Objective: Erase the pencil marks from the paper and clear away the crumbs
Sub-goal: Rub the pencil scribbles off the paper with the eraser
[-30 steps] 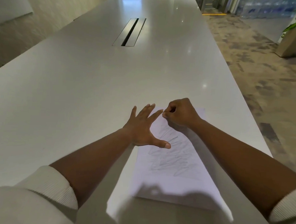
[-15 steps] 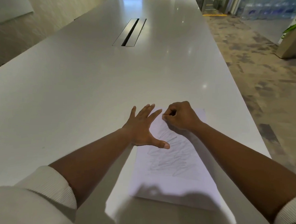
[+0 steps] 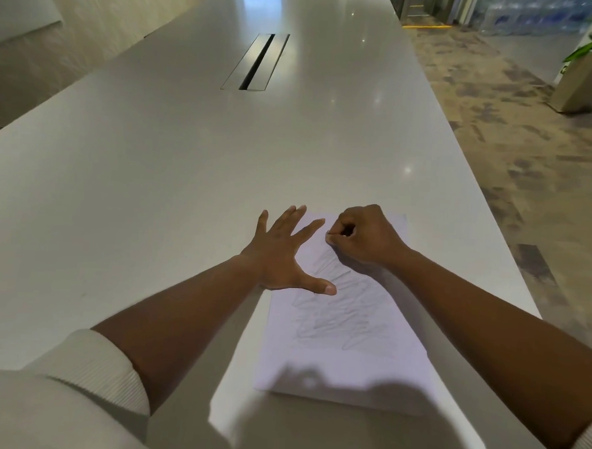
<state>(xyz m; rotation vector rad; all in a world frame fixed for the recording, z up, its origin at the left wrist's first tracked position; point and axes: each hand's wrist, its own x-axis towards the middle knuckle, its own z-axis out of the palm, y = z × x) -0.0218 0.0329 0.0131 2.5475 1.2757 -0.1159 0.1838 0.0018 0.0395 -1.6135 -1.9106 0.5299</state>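
White rectangular paper sheet [image 3: 347, 337] lies flat on the pale grey glossy tabletop [image 3: 152, 182], near its right edge, close in front of the person. Left hand [image 3: 282, 258] is spread flat, fingers straight, thumb and fingertips pressing the sheet's left margin. Right hand [image 3: 366, 236] is curled tight at the sheet's far end, fingers pinched round something small; presumably an eraser, but it is hidden, so cannot confirm.

Risks, as judged: a hard stroke could crease or tear the thin sheet, since only the left side is pinned. If the left hand lifts, the sheet could skid on the slick top. Crumbs brushed rightward would likely go onto the carpet.

Appearance: grey pencil scribble [image 3: 341, 312] in dense zigzags fills the sheet's middle, faint and largely intact. Near end sits in shadow. No crumbs discernible.
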